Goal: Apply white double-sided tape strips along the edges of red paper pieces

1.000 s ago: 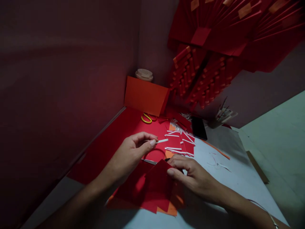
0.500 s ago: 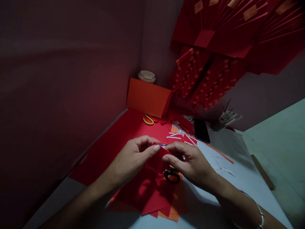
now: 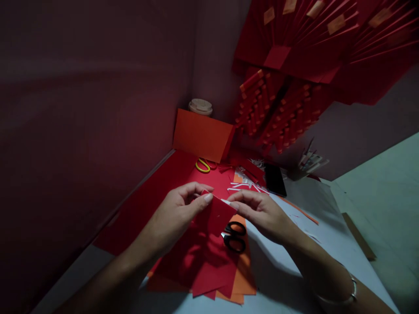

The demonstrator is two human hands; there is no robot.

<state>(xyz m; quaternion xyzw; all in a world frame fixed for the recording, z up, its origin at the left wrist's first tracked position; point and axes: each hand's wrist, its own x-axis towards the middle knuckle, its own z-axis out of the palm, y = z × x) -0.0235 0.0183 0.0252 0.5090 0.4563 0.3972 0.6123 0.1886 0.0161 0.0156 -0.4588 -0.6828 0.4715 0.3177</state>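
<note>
Gripping a small red paper card (image 3: 216, 216), the left hand (image 3: 185, 206) has its thumb on the near face and its fingers behind, clamped at the card's left upper corner. The right hand (image 3: 266, 216) pinches the right end of a narrow white strip (image 3: 225, 202) at the card's upper edge; whether it also catches the card's right corner, I cannot tell. The card is raised and tilted between both hands, above a loose stack of red and orange paper sheets (image 3: 209, 274) on the white tabletop (image 3: 278, 270). Just right of the card, black-handled metal scissors (image 3: 233, 236) lie on the stack, their blades mostly hidden. Beyond the right hand are red cards with white strips (image 3: 246, 187), partly covered, and farther right a black flat phone (image 3: 275, 179). On the far left, yellow-handled scissors (image 3: 203, 170) lie before a folded orange card (image 3: 201, 135).
</note>
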